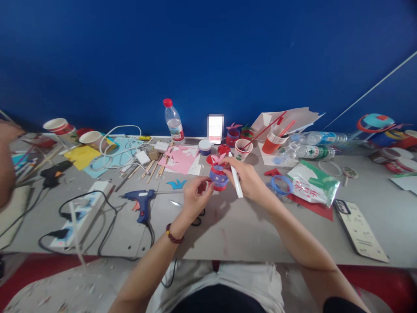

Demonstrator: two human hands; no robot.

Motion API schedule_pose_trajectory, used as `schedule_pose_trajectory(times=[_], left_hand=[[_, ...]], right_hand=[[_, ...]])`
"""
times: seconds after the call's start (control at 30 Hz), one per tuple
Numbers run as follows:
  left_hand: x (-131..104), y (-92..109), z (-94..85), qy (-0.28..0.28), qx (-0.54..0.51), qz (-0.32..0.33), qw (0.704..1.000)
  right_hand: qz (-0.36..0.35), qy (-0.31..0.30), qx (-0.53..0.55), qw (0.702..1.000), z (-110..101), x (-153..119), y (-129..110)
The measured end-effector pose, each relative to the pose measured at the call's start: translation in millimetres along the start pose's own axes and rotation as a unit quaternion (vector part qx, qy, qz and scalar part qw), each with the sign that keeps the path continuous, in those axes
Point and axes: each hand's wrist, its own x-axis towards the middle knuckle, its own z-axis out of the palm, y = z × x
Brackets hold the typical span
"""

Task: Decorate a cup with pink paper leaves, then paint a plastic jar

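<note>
A small purple pot (pixel 219 178) with red bands and pale dots stands between my hands, pink leaf-shaped pieces (pixel 219 159) at its top. The curled fingers of my left hand (pixel 196 193) hold its left side. In my right hand (pixel 246 179) lies a white marker (pixel 236 178), slanting down toward me. My right fingertips also reach the pot's upper right edge. Just left of my left hand is a blue leaf-shaped cutout (pixel 177 184). Scissors lie partly hidden under that hand, with a blade (pixel 176 203) showing.
A blue glue gun (pixel 142 202) and a power strip (pixel 83 213) with cables lie left. Behind stand a bottle (pixel 173 123), a paper cup (pixel 243 150) with a brush, and orange cups (pixel 274 142). A phone (pixel 361 231) lies right. Another person's arm (pixel 6 163) shows far left.
</note>
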Motion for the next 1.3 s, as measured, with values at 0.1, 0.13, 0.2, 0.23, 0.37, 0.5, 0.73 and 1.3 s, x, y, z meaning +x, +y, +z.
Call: schedule_pose_trajectory(times=[0.1, 0.13, 0.2, 0.23, 0.37, 0.5, 0.73, 1.3], left_hand=[[-0.4, -1.4, 0.6, 0.003, 0.019, -0.003, 1.0], [-0.2, -1.3, 0.6, 0.005, 0.024, -0.003, 1.0], [0.5, -0.3, 0.4, 0.006, 0.028, -0.002, 1.0], [0.9, 0.5, 0.1, 0.006, 0.028, -0.001, 1.0], [1.4, 2.1, -0.8, 0.004, 0.031, 0.004, 0.999], [-0.2, -0.7, -0.1, 0.001, 0.035, 0.008, 0.999], [-1.5, -3.0, 2.3, 0.015, 0.063, 0.033, 0.997], [9.1, -3.6, -7.7, 0.15, -0.118, -0.175, 0.966]], right_hand=[[0.0, 0.0, 0.0, 1.0, 1.0, -0.3, -0.1], [-0.002, 0.002, 0.002, 1.0, 1.4, -0.4, -0.2], [-0.003, 0.004, 0.007, 1.0, 2.3, -0.5, -0.4], [-0.003, 0.004, 0.008, 1.0, 2.7, -0.5, -0.4], [-0.003, 0.003, 0.006, 1.0, 3.0, -0.4, -0.3], [0.004, 0.0, 0.001, 1.0, 3.1, -0.6, -0.2], [-0.005, 0.005, 0.006, 1.0, 4.3, -1.2, -2.8], [0.014, 0.004, 0.06, 0.998, -13.6, 0.6, -2.5]])
